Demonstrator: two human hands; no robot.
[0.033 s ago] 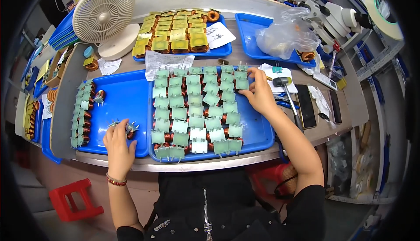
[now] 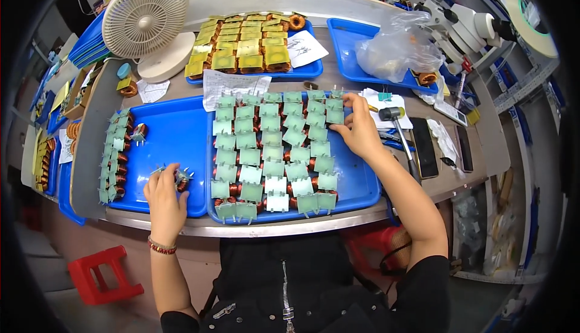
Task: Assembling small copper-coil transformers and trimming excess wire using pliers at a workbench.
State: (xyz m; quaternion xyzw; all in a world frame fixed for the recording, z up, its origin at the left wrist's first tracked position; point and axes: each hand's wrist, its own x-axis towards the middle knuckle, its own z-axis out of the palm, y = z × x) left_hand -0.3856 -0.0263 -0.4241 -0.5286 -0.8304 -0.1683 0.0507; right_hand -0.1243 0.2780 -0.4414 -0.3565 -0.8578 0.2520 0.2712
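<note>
Copper-wound coils [image 2: 273, 168] topped with square green plates and metal pins fill the middle blue tray [image 2: 356, 176] in several rows. At the far right corner of these rows my right hand [image 2: 364, 133] has its thumb and forefinger around one green-plated coil [image 2: 335, 116]. In the left blue tray [image 2: 162, 121], near its front edge, my left hand [image 2: 164, 197] curls over a pinned coil [image 2: 183, 179], partly hidden by the fingers. A single loose coil [image 2: 139, 132] lies behind that hand, and a column of green-plated coils [image 2: 113, 158] lines the tray's left side.
Behind stand a cream fan [image 2: 145, 22] and a tray of yellow-plated coils [image 2: 248, 49]. Another blue tray [image 2: 344, 61] holds a plastic bag [image 2: 399, 52]. To the right lie a hammer [image 2: 402, 136] and a black phone [image 2: 424, 148]. A red stool [image 2: 106, 275] stands below left.
</note>
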